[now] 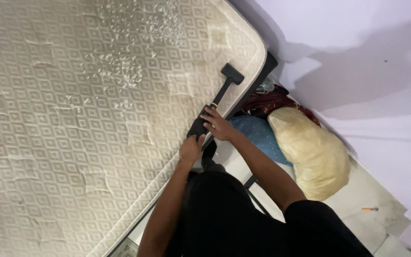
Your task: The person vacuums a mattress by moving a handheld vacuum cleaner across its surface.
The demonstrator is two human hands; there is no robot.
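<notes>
From the head camera, looking down, I see a bare mattress (72, 119) with a beige diamond pattern that fills most of the left part of the view. Near its top there are many small white flakes (134, 43) spread on the fabric. The mattress corner lies on a dark bed frame (268, 64).

Both hands of the person are on a black handheld vacuum tool (213, 104), which lies on the mattress close to its right edge. Its flat nozzle (232, 74) points toward the corner of the mattress, and a thin yellow ring goes around the narrow tube. The left hand (191, 148) holds the lower end of the black body, with the fingers curled around it. The right hand (219, 124) rests on the body just above, its fingers bent over the top and touching it, not fully closed. The person wears black clothes.

Beside the bed, on the floor, lies a pale yellow pillow (312, 152). Touching it is a blue dotted cushion (260, 135), and behind them a dark red cloth (272, 101). The wall (357, 47) is light purple. A small orange object (370, 209) lies on the floor near the wall, too small to tell what it is
</notes>
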